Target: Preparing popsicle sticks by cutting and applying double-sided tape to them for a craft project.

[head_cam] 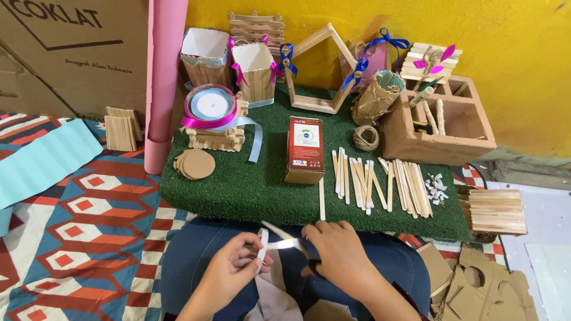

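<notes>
My left hand [233, 270] pinches a short strip of pale ribbon [272, 244] above my lap. My right hand [339, 252] is closed on a pair of scissors [295, 241], whose blades sit against the ribbon strip. Both hands hover just in front of the near edge of a green grass-like mat [250, 190]. Part of the scissor handles is hidden under my right fingers.
The mat holds a row of ice-cream sticks [380, 181], a small red-and-white box [305, 148], ribbon spools [211, 107], cardboard discs [194, 163], twine [366, 138] and stick-built boxes and a house frame [318, 71]. A clay block [443, 122] stands right; stick stack [496, 211] and cardboard scraps [476, 276] lie nearby.
</notes>
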